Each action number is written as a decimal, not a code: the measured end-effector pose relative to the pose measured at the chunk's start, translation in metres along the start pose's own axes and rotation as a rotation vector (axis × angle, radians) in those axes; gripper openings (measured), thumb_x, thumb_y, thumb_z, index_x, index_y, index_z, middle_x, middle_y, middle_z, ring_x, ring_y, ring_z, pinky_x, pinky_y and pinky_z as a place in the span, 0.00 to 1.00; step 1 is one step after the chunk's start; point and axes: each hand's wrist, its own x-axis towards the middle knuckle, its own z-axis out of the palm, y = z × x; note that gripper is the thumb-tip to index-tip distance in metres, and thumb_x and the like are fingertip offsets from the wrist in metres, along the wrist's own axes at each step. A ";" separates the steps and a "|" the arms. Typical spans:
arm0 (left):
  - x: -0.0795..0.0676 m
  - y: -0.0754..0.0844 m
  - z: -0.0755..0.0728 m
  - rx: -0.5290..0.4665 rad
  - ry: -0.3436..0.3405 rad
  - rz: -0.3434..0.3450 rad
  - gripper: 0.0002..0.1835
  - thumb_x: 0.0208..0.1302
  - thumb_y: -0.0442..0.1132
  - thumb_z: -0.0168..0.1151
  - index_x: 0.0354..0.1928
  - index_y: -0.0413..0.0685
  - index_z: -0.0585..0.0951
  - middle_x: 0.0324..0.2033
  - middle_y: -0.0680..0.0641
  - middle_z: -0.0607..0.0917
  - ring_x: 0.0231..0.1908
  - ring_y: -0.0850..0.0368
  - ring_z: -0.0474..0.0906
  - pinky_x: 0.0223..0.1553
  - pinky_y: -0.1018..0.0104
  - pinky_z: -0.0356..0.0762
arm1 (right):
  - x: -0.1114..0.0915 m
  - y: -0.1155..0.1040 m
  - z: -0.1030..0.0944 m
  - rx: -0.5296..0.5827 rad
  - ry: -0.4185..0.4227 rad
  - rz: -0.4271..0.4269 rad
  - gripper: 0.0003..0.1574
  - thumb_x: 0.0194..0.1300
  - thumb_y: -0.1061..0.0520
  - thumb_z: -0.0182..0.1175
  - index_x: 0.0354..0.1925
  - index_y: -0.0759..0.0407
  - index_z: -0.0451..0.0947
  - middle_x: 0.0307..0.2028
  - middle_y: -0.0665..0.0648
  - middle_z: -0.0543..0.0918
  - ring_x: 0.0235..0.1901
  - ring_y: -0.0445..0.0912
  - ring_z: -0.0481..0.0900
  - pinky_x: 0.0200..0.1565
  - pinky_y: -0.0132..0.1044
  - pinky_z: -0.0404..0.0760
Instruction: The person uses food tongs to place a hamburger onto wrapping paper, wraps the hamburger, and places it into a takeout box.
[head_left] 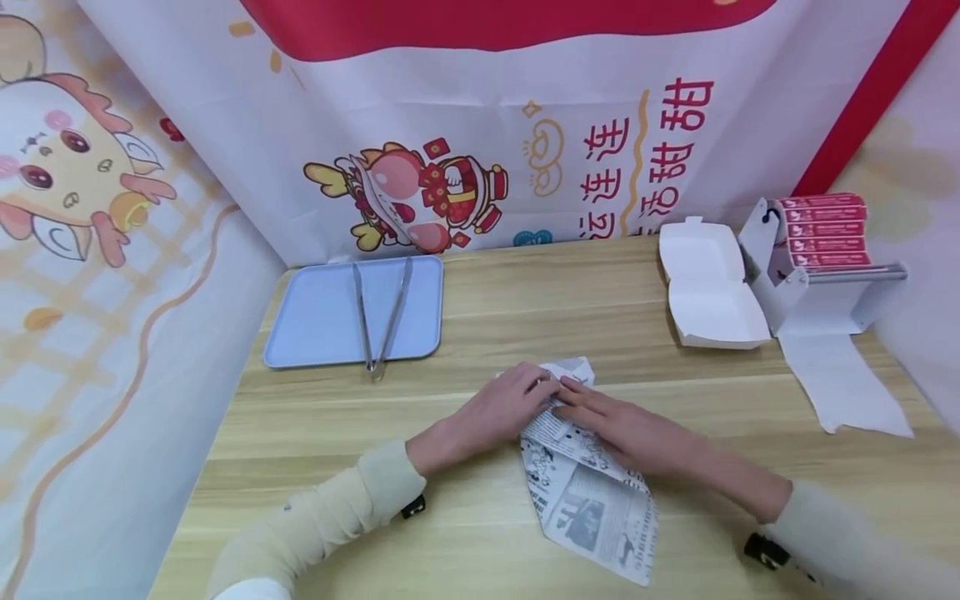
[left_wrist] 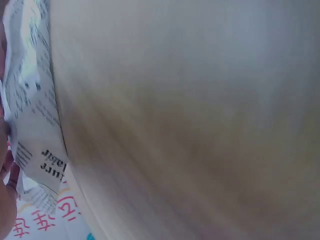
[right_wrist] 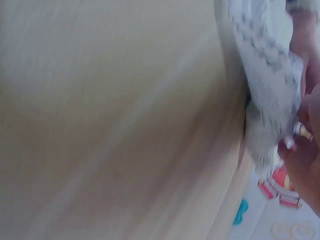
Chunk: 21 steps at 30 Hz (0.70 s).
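A sheet of newsprint-style wrapping paper (head_left: pixel 592 508) lies folded on the table in front of me, its long pointed part toward the near side. At its upper left edge my left hand (head_left: pixel 506 404) pinches the paper with curled fingers. My right hand (head_left: pixel 630 429) rests across the upper fold from the right, its fingers stretched out on the paper toward the left fingertips. In the left wrist view the printed paper (left_wrist: pixel 35 105) runs along the left margin. Its blurred layers (right_wrist: pixel 270 75) also show in the right wrist view. The palms hide part of the fold.
A blue tray (head_left: pixel 315 321) at the back left carries metal tongs (head_left: pixel 363 321). At the back right stands an opened white takeaway box (head_left: pixel 712 308), beside a metal dispenser (head_left: pixel 810 292) with a red-printed roll (head_left: pixel 825 229). A white strip (head_left: pixel 847 383) hangs from it onto the wooden table (head_left: pixel 337 483).
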 end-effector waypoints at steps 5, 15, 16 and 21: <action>-0.012 0.008 -0.003 0.127 -0.046 0.093 0.22 0.72 0.31 0.54 0.65 0.49 0.71 0.58 0.49 0.77 0.58 0.55 0.73 0.61 0.65 0.74 | -0.004 0.021 -0.006 -0.099 -0.075 -0.137 0.52 0.67 0.62 0.61 0.80 0.45 0.46 0.80 0.52 0.50 0.78 0.52 0.51 0.70 0.50 0.68; -0.044 0.033 -0.007 0.292 -0.320 0.083 0.43 0.69 0.49 0.51 0.78 0.39 0.47 0.78 0.33 0.47 0.78 0.41 0.49 0.75 0.51 0.58 | -0.003 0.037 0.006 -0.554 0.054 -0.343 0.32 0.82 0.53 0.23 0.78 0.56 0.50 0.78 0.57 0.54 0.76 0.53 0.57 0.71 0.54 0.65; -0.046 0.033 -0.006 0.305 -0.331 0.076 0.44 0.70 0.53 0.49 0.79 0.40 0.46 0.78 0.34 0.45 0.78 0.42 0.46 0.75 0.50 0.56 | -0.003 0.039 0.008 -0.579 0.070 -0.354 0.33 0.83 0.52 0.20 0.78 0.57 0.51 0.79 0.57 0.54 0.76 0.53 0.57 0.71 0.54 0.65; -0.049 0.034 0.000 0.377 -0.330 0.086 0.42 0.72 0.60 0.39 0.79 0.44 0.46 0.79 0.40 0.43 0.80 0.47 0.39 0.77 0.45 0.48 | -0.007 0.044 0.014 -0.648 0.112 -0.398 0.35 0.82 0.46 0.20 0.79 0.58 0.47 0.79 0.57 0.51 0.79 0.51 0.48 0.72 0.54 0.63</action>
